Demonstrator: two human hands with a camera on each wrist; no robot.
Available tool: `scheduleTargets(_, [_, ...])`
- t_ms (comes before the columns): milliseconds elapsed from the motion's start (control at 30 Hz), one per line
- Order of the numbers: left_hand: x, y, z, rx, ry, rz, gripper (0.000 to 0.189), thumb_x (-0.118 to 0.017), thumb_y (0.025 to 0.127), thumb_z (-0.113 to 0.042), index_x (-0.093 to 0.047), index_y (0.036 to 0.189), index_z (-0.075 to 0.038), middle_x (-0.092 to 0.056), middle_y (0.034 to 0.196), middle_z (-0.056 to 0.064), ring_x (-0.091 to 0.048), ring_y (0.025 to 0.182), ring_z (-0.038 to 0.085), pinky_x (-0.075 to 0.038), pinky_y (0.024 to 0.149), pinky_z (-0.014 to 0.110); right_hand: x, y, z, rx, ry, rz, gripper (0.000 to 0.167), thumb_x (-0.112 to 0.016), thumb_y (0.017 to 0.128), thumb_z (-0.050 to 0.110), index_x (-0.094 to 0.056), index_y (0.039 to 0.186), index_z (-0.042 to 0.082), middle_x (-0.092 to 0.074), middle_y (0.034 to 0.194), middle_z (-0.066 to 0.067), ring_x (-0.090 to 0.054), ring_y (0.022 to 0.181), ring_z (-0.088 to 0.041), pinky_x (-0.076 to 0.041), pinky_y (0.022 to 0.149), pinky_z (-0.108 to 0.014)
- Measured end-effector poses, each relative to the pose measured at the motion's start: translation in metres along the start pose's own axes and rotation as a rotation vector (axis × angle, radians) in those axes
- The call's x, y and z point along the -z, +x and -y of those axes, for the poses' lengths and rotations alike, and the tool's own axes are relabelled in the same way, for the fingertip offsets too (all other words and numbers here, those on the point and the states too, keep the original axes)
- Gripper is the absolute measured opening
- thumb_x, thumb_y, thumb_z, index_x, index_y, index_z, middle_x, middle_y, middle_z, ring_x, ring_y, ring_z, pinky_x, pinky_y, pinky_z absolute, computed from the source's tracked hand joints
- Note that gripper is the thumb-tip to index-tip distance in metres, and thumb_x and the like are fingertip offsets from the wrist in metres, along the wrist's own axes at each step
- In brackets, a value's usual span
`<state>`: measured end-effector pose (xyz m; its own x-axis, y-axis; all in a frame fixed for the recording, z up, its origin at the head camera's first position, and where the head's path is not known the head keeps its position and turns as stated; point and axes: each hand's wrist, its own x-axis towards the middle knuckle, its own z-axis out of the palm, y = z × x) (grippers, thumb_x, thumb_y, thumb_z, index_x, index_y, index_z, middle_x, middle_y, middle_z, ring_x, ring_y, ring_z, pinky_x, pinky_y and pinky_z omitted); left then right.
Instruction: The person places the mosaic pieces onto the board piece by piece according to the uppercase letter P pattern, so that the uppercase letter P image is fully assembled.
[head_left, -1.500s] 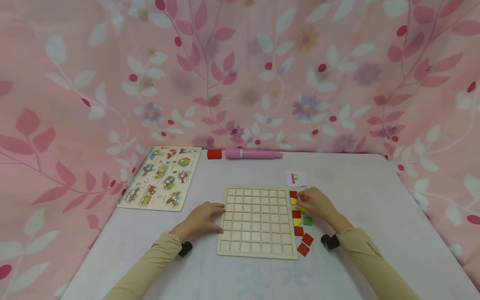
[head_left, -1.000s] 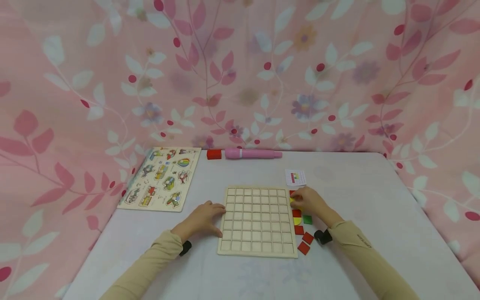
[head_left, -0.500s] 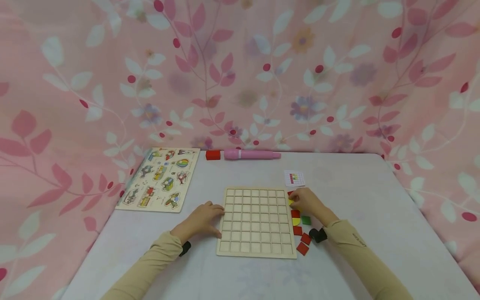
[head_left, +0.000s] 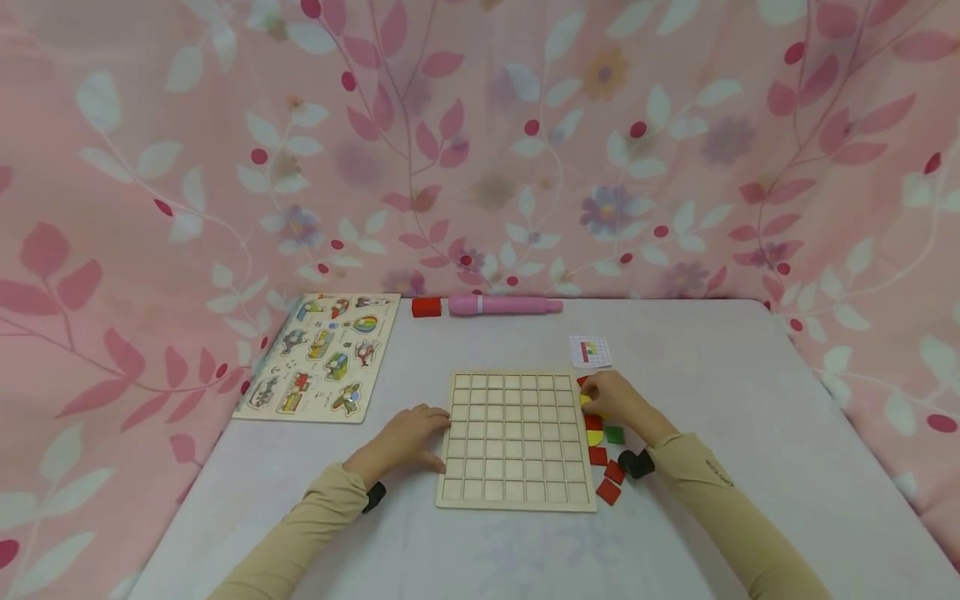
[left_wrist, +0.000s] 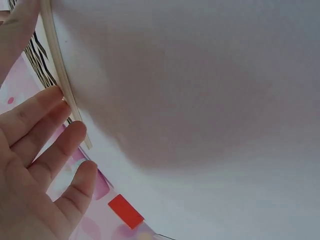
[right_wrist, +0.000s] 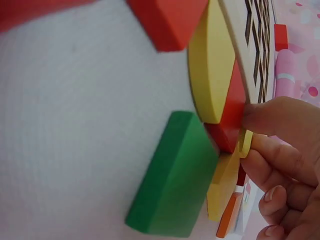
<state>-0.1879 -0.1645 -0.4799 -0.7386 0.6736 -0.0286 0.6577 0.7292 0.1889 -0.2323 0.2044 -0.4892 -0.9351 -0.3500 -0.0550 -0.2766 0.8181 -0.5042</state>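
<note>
A pale wooden grid board lies flat on the table. My left hand rests at its left edge, fingers spread and fingertips against the side. At the board's upper right edge my right hand pinches a small yellow tile between thumb and forefinger. That tile is mostly covered by the fingers. Around it sit a red tile, a yellow round-edged tile, another yellow tile and a green tile. An orange tile lies just beyond, hidden under the hand in the head view.
Several red tiles trail down the board's right side. A printed pattern card lies behind the right hand. Farther back are a red block and a pink tube-shaped object; a picture puzzle board lies at the left.
My right hand has moved left from over the orange tile to the tiles at the board's edge, and its fingers have closed there. The left hand stays at the board.
</note>
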Motion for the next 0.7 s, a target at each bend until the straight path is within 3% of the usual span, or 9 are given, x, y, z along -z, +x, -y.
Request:
scheduleTargets(200, [0.003, 0.0, -0.007, 0.048, -0.079, 0.043, 0.068, -0.08, 0.058, -0.036, -0.059, 0.112, 0.001, -0.053, 0.12, 0.012, -0.048, 0.111, 0.027, -0.037, 0.092, 0.038, 0.001, -0.004, 0.0, -0.046, -0.018, -0.003, 0.02, -0.073, 0.072, 0.015, -0.065, 0.084, 0.001, -0.054, 0.076, -0.003, -0.046, 0.071, -0.02, -0.043, 0.066, -0.032])
scheduleTargets(433, [0.004, 0.002, -0.006, 0.074, -0.096, 0.044, 0.067, -0.082, 0.055, -0.035, -0.061, 0.108, 0.001, -0.056, 0.117, 0.011, -0.051, 0.107, 0.029, -0.039, 0.09, 0.038, 0.008, -0.007, 0.003, -0.101, 0.013, -0.004, 0.025, -0.074, 0.071, 0.017, -0.063, 0.087, 0.001, -0.051, 0.073, -0.004, -0.046, 0.072, -0.02, -0.041, 0.063, -0.031])
scheduleTargets(700, [0.001, 0.0, -0.004, 0.06, -0.135, 0.02, 0.065, -0.08, 0.057, -0.034, -0.062, 0.108, 0.001, -0.056, 0.117, 0.011, -0.052, 0.106, 0.028, -0.039, 0.09, 0.038, 0.01, -0.01, 0.003, -0.058, 0.049, -0.051, 0.022, -0.074, 0.071, 0.016, -0.062, 0.083, 0.002, -0.05, 0.072, -0.003, -0.046, 0.071, -0.02, -0.042, 0.063, -0.03])
